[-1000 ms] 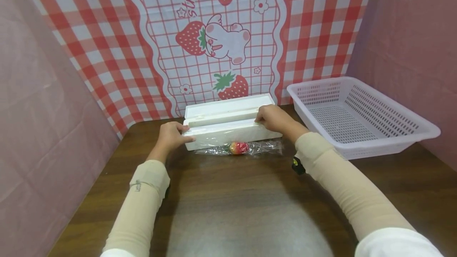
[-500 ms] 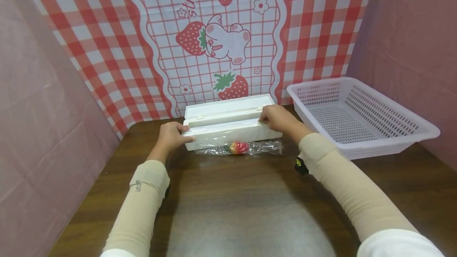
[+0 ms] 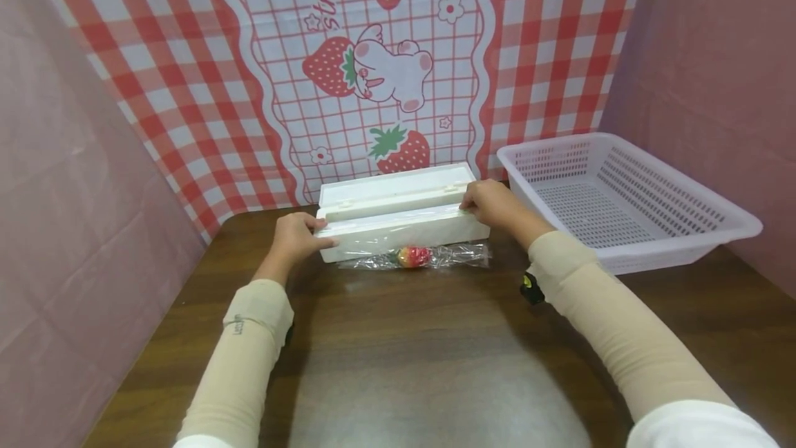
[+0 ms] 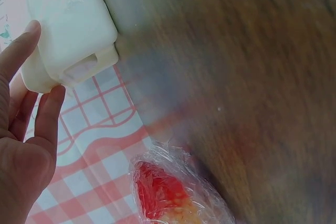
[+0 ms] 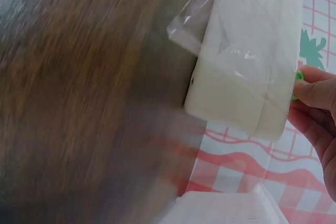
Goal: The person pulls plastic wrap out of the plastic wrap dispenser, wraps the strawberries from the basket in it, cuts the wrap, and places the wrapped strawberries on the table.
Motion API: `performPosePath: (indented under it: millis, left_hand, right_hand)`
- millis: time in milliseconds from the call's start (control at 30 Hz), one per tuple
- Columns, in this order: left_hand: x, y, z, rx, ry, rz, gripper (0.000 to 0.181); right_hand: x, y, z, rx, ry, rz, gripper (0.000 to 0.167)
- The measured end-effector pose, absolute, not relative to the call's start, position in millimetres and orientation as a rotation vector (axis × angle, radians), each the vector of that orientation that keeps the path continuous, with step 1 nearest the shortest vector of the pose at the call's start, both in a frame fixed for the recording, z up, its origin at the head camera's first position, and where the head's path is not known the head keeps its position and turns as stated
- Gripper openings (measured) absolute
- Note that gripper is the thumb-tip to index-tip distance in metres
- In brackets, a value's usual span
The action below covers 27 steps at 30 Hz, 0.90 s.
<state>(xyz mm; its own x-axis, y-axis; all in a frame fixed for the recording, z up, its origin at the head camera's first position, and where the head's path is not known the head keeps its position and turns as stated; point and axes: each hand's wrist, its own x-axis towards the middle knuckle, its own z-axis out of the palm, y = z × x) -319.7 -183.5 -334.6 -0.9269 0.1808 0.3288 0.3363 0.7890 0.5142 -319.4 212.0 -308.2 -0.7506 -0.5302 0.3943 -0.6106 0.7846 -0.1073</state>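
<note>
A long white cling film dispenser (image 3: pixel 404 230) stands at the back of the table with its lid (image 3: pixel 398 184) raised. My left hand (image 3: pixel 297 237) grips its left end, thumb on the front and fingers at the end and behind, as the left wrist view shows. At the right end, my right hand (image 3: pixel 494 204) pinches a small green slider (image 5: pixel 299 83) at the dispenser's edge. Clear film (image 5: pixel 231 40) hangs over the front. Before the dispenser lies a round red and yellow thing (image 3: pixel 413 256) wrapped in film, its ends spread to both sides.
A white perforated plastic basket (image 3: pixel 671 258) stands to the right, close to my right hand. The wooden table (image 3: pixel 429 351) runs up to a red checked strawberry cloth (image 3: pixel 398 61) behind. Pink cloth (image 3: pixel 93 178) hangs at both sides.
My right hand has slid rightward along the dispenser's top edge to near its right end. The left hand keeps its grip on the left end. The wrapped thing stays in place.
</note>
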Motion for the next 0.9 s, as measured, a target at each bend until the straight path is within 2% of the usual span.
performPosePath:
  millis: [900]
  left_hand:
    - [-319.1, -184.4, -334.7, -0.369, -2.731, -0.875, 0.054]
  right_hand:
    - [-318.4, 229.6, -309.4, 0.925, -2.565, 0.355, 0.018]
